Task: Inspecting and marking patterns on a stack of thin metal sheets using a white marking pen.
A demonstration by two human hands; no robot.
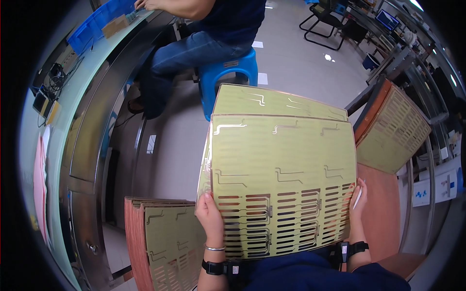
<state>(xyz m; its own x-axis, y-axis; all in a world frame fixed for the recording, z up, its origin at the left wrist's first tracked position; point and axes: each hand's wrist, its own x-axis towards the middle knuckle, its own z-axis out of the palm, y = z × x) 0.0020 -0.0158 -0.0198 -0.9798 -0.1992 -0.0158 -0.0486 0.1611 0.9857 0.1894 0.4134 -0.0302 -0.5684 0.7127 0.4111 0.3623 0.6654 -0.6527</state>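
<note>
Upright in front of me, a small stack of yellow-green circuit board panels point(286, 155) with metallic traces and rows of slots is held between my hands. My left hand point(209, 216) closes on its lower left edge. At the lower right edge my right hand point(358, 199) grips the same panels, with a thin white stick like a pen point(358, 198) beside its fingers. A rear panel point(281, 103) sticks up, tilted, behind the front one. Most fingers are hidden behind the boards.
A thick stack of similar panels point(170, 228) with reddish edges stands at the lower left. More boards point(395, 131) lean at the right above a brown surface point(381, 208). Ahead, a person sits on a blue stool point(230, 72) by a workbench point(80, 97) with a blue bin point(99, 24).
</note>
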